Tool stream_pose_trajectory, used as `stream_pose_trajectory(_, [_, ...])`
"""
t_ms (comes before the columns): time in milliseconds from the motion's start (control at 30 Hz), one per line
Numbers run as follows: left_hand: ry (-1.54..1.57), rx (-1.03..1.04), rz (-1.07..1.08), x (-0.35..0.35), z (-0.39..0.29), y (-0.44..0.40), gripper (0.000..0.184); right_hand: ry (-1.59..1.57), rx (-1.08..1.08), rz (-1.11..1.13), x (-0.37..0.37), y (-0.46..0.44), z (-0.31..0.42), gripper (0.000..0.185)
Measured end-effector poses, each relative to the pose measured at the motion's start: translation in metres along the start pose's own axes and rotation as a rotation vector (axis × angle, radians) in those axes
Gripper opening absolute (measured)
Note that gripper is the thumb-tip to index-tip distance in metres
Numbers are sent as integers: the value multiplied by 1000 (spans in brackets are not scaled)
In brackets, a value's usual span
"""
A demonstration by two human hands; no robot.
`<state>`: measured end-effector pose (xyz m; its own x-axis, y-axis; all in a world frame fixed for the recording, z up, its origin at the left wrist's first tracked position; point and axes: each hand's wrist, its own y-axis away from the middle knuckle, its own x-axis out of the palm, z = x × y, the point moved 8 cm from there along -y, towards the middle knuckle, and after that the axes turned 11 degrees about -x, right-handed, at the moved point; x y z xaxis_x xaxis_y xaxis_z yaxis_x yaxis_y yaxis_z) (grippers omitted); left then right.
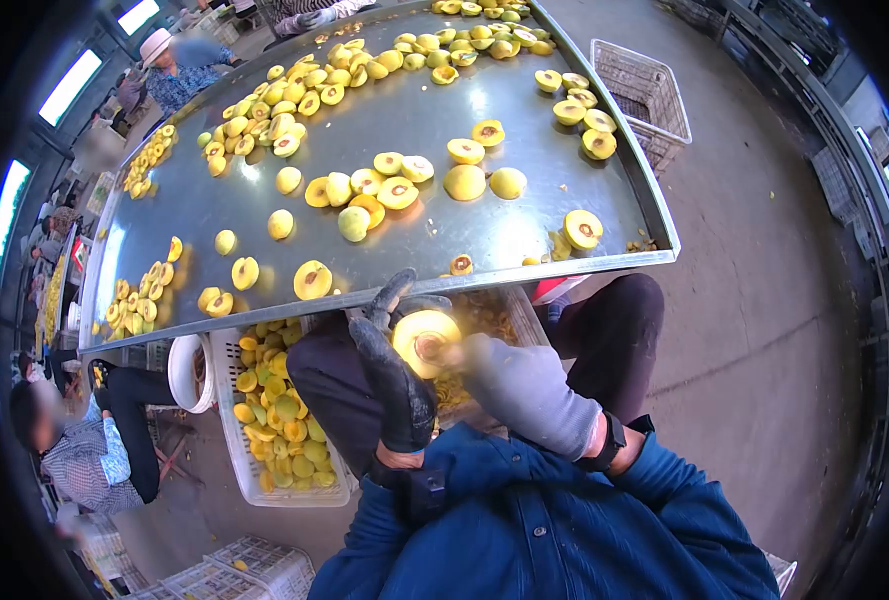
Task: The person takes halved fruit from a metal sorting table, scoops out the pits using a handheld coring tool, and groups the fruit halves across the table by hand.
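My left hand, in a black glove, grips a halved yellow peach with its cut face and brown pit hollow turned up. My right hand, in a grey-white glove, is closed with its fingertips at that cut face. Motion smears those fingertips, and whatever they hold cannot be made out. Both hands are just in front of the metal table's near edge, above my lap. Under them, partly hidden, is a crate with yellow scraps. The nearest fruit on the table includes a peach half and a small piece.
The raised-rim metal table carries many peach halves. A crate of peach halves stands left of my legs, beside a white bucket. Another crate is at the right. One person sits at left; others are across the table.
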<state>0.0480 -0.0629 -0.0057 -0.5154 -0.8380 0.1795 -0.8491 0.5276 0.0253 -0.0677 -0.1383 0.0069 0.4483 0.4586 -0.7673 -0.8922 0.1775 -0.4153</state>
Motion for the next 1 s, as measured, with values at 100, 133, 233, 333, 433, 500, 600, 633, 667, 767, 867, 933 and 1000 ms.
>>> stream_pose_trajectory(100, [90, -79, -12, 3, 0, 0, 61, 17, 33, 60, 6, 3, -1, 15])
stream_pose_trajectory(133, [38, -81, -25, 3, 0, 0, 62, 11, 44, 78, 9, 4, -2, 16])
stream_pose_trajectory(233, [-149, -75, 14, 8, -13, 2, 65, 49, 30, 136, 13, 3, 0, 17])
stream_pose_trajectory(333, [-184, -27, 13, 12, -11, 3, 67, -4, 19, 143, 19, 9, -6, 20])
stream_pose_trajectory(433, [-296, 28, 18, 18, -15, 7, 68, -145, 93, 294, 26, 14, -13, 22])
stream_pose_trajectory(500, [-242, -2, 102, 18, -10, 4, 67, -425, 206, 372, 23, 12, -13, 23])
stream_pose_trajectory(600, [-245, 47, 271, 19, 0, -5, 63, -1001, 350, 367, 17, 14, -8, 31])
stream_pose_trajectory(633, [-495, 205, 286, 22, -9, -8, 60, -1039, 442, 379, 18, 15, -10, 32])
stream_pose_trajectory(667, [-746, 363, 295, 28, -15, -6, 58, -1076, 533, 395, 16, 16, -9, 34])
stream_pose_trajectory(767, [-110, -278, 336, 28, 13, -19, 66, -1007, 489, 318, 31, 24, -22, 35])
stream_pose_trajectory(867, [44, -151, 130, 17, 31, -2, 69, -1313, 734, 358, 19, 21, -5, 31])
stream_pose_trajectory(933, [61, -78, 92, 1, 36, 7, 47, -1141, 549, 291, 42, 28, -14, 30])
stream_pose_trajectory(1000, [-19, -27, 157, -5, 31, 7, 49, -715, 343, 327, 44, 25, -17, 32])
